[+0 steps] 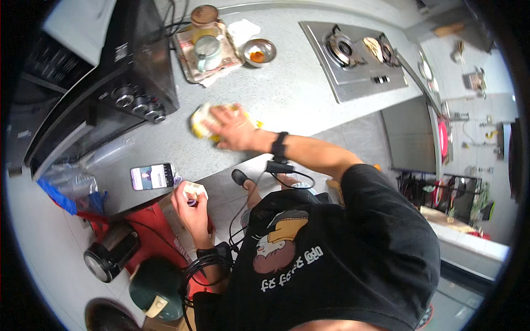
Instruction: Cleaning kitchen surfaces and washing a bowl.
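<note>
My right hand [235, 129] presses down with spread fingers on a yellow-and-white cloth [200, 120], which lies bunched on the grey speckled countertop [273, 95]. Both are slightly blurred. Beyond the counter's front edge, my left hand [191, 213] holds a small whitish item [194, 189] with a purple part; its kind is unclear. A phone [152, 177] with a lit screen lies on the counter beside that hand. Behind the cloth is a tray [192, 76] bearing a lidded pale-green mug [208, 51] and a lidded jar [204, 18]. A metal bowl [267, 44] with something orange inside touches the tray's side.
A black countertop oven [143, 66] stands at left, with plastic bags [78, 188] in front. The gas hob [352, 78] is at the upper right, a folded cloth [374, 49] on it. Below left are an electric kettle [112, 250] and a dark green appliance [155, 285]. Cables hang near my left arm.
</note>
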Tool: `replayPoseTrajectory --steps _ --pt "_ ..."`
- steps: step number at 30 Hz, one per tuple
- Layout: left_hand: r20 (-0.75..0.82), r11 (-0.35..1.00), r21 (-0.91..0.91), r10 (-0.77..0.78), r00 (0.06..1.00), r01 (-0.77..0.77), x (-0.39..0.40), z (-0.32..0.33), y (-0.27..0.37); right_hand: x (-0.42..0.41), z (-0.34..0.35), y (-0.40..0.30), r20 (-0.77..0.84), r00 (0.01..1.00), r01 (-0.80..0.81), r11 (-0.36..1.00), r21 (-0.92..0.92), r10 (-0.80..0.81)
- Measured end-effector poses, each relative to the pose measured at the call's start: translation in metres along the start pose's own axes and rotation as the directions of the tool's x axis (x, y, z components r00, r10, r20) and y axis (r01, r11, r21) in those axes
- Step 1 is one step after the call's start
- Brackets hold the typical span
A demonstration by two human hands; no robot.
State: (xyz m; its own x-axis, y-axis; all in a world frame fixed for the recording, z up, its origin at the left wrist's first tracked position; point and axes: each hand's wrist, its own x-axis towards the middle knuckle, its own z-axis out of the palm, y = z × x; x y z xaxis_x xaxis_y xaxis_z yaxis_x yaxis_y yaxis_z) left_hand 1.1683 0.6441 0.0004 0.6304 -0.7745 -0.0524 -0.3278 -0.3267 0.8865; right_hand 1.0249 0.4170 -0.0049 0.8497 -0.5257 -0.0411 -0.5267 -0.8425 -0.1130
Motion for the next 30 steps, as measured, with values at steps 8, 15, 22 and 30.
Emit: replayPoseTrajectory --steps 8,15,22,30 --pt "0.046 0.987 0.094 0.123 0.991 -0.127 0.022 0.019 0.026 0.005 0.046 0.050 -0.249 0.950 -0.151 0.975 0.165 0.189" --pt "0.095 0.959 0.139 0.236 0.967 -0.248 0.046 0.036 0.034 -0.060 0.026 0.150 -0.171 0.755 -0.631 0.773 0.070 0.632" --pt "0.157 0.908 0.257 0.299 0.941 -0.332 0.081 0.072 0.034 -0.102 0.005 0.126 -0.256 0.898 -0.376 0.926 -0.024 0.358" --pt "0.358 0.743 0.490 0.306 0.882 -0.457 0.116 0.130 0.021 -0.122 -0.002 0.194 0.010 0.880 -0.474 0.874 0.105 0.476"
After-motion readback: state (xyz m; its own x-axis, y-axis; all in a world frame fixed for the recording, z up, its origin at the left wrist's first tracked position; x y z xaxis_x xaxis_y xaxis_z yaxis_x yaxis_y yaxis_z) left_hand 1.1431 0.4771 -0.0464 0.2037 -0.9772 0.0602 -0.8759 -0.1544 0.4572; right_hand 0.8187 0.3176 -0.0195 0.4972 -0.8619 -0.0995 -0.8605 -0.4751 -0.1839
